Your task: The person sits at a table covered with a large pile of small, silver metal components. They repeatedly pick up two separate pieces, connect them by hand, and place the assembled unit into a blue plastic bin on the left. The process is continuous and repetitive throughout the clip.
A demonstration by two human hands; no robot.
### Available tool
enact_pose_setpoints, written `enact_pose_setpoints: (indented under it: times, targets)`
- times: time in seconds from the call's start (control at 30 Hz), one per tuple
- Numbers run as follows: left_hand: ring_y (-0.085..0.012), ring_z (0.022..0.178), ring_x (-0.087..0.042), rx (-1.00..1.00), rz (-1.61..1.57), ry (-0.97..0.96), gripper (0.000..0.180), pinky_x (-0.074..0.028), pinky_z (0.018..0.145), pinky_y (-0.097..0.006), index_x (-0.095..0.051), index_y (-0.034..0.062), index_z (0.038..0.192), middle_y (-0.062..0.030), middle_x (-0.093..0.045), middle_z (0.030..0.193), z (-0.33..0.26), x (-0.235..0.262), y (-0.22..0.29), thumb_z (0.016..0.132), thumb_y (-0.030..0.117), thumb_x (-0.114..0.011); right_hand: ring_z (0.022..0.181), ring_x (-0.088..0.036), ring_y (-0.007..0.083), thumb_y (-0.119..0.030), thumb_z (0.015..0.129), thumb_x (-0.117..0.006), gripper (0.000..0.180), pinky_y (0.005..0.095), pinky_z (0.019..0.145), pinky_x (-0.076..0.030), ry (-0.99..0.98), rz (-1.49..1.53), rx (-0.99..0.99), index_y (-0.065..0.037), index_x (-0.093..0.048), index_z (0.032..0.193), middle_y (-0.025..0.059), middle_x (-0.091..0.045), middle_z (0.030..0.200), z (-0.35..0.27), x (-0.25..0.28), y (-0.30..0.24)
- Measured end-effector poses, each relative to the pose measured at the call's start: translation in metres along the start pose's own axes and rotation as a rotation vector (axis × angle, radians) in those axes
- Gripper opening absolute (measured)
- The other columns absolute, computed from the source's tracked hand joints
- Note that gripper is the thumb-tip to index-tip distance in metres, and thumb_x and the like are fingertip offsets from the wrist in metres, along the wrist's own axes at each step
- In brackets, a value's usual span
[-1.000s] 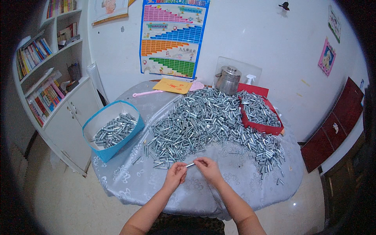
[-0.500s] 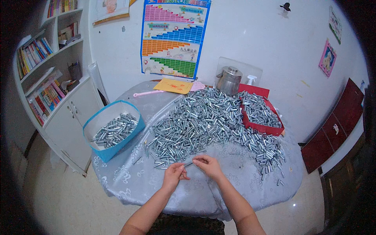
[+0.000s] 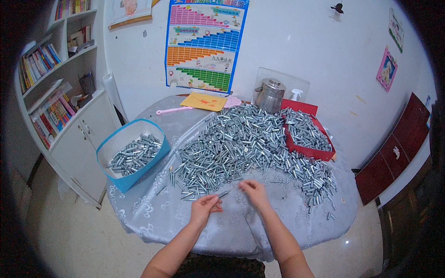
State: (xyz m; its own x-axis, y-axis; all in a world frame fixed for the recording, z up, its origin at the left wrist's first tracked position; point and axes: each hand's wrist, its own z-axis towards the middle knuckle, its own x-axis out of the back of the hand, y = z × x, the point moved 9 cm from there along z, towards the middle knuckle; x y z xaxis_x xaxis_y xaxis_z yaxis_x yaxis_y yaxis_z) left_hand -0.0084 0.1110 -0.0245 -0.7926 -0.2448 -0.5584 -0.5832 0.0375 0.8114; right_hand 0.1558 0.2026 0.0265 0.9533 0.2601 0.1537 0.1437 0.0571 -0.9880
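My left hand (image 3: 205,208) pinches a short silver metal bolt (image 3: 224,193) between thumb and fingers, and its narrower end points up to the right. To the right of that tip, and apart from it, is my right hand (image 3: 255,192). Its thumb and fingertips are drawn together; whether something small sits between them is too blurred to make out. Just beyond both hands spreads a large heap of silver metal sleeves and rods (image 3: 227,143). Small loose metal pieces lie along the heap's near edge.
A blue-rimmed box (image 3: 134,180) with metal pieces stands at the left. At the right, a red box (image 3: 308,152) holds more of them. Behind the heap are a metal pot (image 3: 270,96), a white spray bottle (image 3: 296,94), a yellow envelope (image 3: 203,101) and a pink long-handled item (image 3: 174,110).
My right hand has let go of the bolt's far end and moved a little right and up. The left hand keeps hold of the bolt, almost in place.
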Motion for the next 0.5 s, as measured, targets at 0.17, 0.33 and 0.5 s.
enact_pose_setpoints:
  times: [0.17,0.33,0.5]
  targets:
    - [-0.0172,0.065,-0.059,0.012,-0.036,0.005,0.019,-0.053,0.059,-0.031,-0.056,-0.0046,0.095,-0.0145,-0.060,0.082,-0.001,-0.002,0.004,0.081,0.008,-0.057,0.072,-0.060,0.0248,-0.021,0.070,-0.063,0.021,0.0322,0.066,-0.046,0.193,-0.610,0.114,-0.003,-0.065,0.082,0.0133,-0.063,0.080,0.016,0.033,-0.015]
    - [-0.0177,0.064,-0.058,0.015,-0.013,-0.018,0.017,-0.052,0.057,-0.032,-0.056,-0.0034,0.094,-0.0142,-0.060,0.082,0.001,-0.002,0.000,0.081,0.008,-0.057,0.070,-0.059,0.0279,-0.026,0.066,-0.066,0.023,0.0364,0.065,-0.046,0.239,-0.778,0.231,-0.004,-0.065,0.075,0.0123,-0.062,0.076,0.022,0.019,-0.012]
    - [-0.0173,0.063,-0.058,0.022,-0.021,-0.024,0.018,-0.052,0.057,-0.032,-0.056,-0.0030,0.095,-0.0139,-0.060,0.082,0.000,-0.003,0.002,0.081,0.008,-0.058,0.071,-0.059,0.0259,-0.027,0.065,-0.068,0.025,0.0345,0.063,-0.046,0.221,-0.776,0.163,-0.004,-0.064,0.073,0.0112,-0.062,0.076,0.029,0.017,-0.006]
